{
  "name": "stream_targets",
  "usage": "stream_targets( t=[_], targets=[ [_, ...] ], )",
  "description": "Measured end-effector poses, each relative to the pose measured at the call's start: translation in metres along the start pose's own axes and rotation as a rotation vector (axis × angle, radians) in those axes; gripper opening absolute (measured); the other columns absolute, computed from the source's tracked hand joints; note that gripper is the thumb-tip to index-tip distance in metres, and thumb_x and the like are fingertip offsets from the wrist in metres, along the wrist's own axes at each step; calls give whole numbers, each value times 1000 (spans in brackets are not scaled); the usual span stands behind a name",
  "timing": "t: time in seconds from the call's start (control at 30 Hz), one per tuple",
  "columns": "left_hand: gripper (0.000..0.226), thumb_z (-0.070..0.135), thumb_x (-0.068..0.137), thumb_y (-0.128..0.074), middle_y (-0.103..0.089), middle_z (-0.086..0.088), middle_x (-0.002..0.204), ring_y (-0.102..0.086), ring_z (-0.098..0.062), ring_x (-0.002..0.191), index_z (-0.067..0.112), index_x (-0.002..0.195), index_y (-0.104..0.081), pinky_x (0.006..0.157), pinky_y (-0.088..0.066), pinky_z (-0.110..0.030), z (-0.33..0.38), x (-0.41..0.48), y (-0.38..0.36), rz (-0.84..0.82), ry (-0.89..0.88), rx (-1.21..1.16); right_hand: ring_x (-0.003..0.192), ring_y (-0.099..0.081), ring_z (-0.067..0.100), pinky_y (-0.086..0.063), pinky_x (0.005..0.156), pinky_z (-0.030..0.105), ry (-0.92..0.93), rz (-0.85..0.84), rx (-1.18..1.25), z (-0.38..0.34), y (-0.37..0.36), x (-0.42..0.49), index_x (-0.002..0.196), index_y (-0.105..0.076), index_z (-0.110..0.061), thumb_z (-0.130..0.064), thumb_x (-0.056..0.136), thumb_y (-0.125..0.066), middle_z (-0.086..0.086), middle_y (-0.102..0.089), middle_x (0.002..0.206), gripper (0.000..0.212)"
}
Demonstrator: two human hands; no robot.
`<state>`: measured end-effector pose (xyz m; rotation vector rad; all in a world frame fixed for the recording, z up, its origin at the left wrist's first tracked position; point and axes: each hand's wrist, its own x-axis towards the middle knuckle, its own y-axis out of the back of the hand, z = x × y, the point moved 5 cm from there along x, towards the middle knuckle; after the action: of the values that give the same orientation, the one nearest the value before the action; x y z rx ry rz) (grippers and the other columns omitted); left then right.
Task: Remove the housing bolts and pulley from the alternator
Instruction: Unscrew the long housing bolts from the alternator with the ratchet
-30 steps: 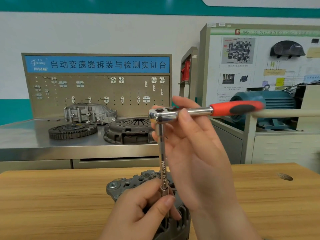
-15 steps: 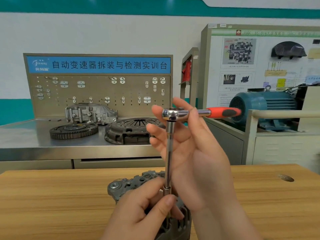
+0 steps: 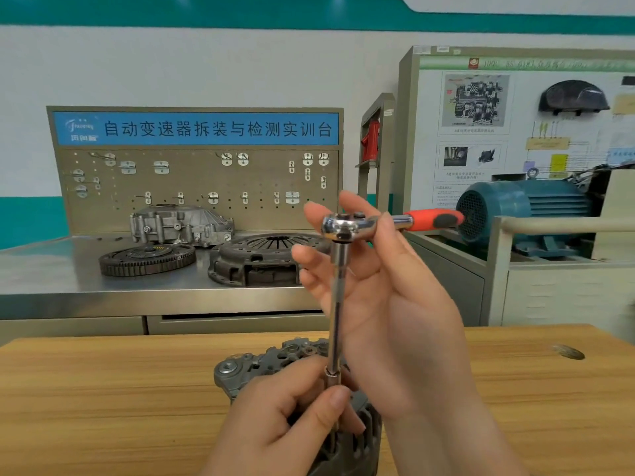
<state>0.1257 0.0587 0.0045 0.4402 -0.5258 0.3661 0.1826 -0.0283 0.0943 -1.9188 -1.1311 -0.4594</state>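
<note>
- Left hand [image 3: 285,424] pinched the extension bar [image 3: 338,304] low, alternator [image 3: 240,369] beneath it.
- Right hand [image 3: 395,321] curled loosely round the ratchet [image 3: 343,225] head; the bar could tilt and slip off.

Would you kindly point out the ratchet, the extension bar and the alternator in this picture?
ratchet [image 3: 429,219]: head view, on its red handle.
extension bar [image 3: 337,304]: head view, midway along the chrome shaft.
alternator [image 3: 268,362]: head view, on the grey housing above the near hand.
</note>
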Motion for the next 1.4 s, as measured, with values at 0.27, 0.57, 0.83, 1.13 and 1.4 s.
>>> stream_targets(
  t=[0.27, 0.57, 0.83, 1.13, 1.4],
  targets=[
    [33, 57, 75, -58, -76, 0, 79, -69, -30, 79, 33, 97, -66, 86, -51, -57, -4, 1, -1, -4, 34, 25, 92, -62, 13, -49, 87, 31, 180, 41, -281, -10, 1, -2, 90, -76, -33, -32, 75, -66, -3, -71, 96, 18],
    [35, 61, 79, -60, -77, 1, 90, -73, -21, 88, 48, 112, -63, 82, -55, -42, 0, 0, -1, -37, -17, -10, 81, -69, 19, -55, 80, 30, -78, -32, 44, 6, -1, 1, 115, -63, -19, -39, 82, -54, 4, -74, 97, 39],
    [32, 55, 76, -59, -75, -3, 77, -68, -35, 78, 38, 102, -66, 83, -50, -57, -5, 2, -1, -7, 32, -20, 95, -64, 13, -48, 91, 31, 213, 38, -271, -7, 0, -4, 93, -75, -34, -23, 83, -61, -3, -73, 101, 20],
    [36, 64, 80, -58, -76, -1, 82, -65, -41, 75, 41, 107, -65, 76, -52, -55, -2, 1, 0, 5, -1, -27, 88, -71, 23, -56, 79, 28, -25, 7, -25, 1, 3, 1, 112, -61, -19, -37, 86, -52, 7, -74, 106, 33],
    [32, 58, 75, -58, -75, -2, 75, -67, -34, 73, 33, 94, -64, 78, -51, -52, -3, 1, 0, 26, 13, -4, 99, -65, 10, -48, 94, 34, 200, 27, -311, -7, 0, -2, 99, -75, -33, -27, 84, -64, -7, -73, 105, 19]
  ],
)
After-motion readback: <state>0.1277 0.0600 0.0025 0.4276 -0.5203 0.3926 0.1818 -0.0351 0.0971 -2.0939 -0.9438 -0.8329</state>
